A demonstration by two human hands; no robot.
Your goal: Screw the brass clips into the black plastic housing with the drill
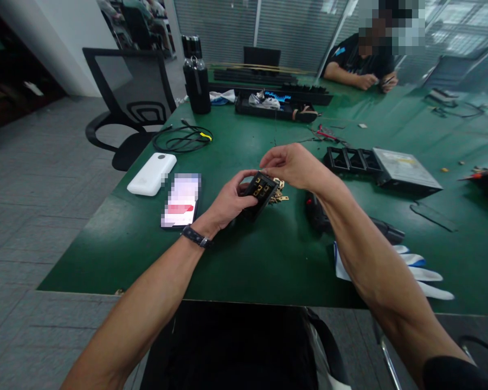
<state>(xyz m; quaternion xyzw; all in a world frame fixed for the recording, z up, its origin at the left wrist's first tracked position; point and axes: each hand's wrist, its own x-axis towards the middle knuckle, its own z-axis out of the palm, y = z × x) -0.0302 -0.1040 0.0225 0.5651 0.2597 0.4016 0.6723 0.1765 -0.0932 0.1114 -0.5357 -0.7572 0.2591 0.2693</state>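
Note:
Tilted above the green table, a small black box-shaped part shows several brass contacts in its slotted face. My left hand grips it, thumb across the near side and fingers behind. At the part's upper edge, my right hand is closed in a pinch; what sits between its fingertips, if anything, is too small to make out. A small heap of brass metal pieces lies just right of the part, under the right hand. Beneath the right forearm, a dark tool with a red spot is partly hidden.
Left of my hands are a phone, a white power bank and a coiled black cable. To the right lie a metal-cased unit and white gloves. A black bottle stands behind; another person sits across.

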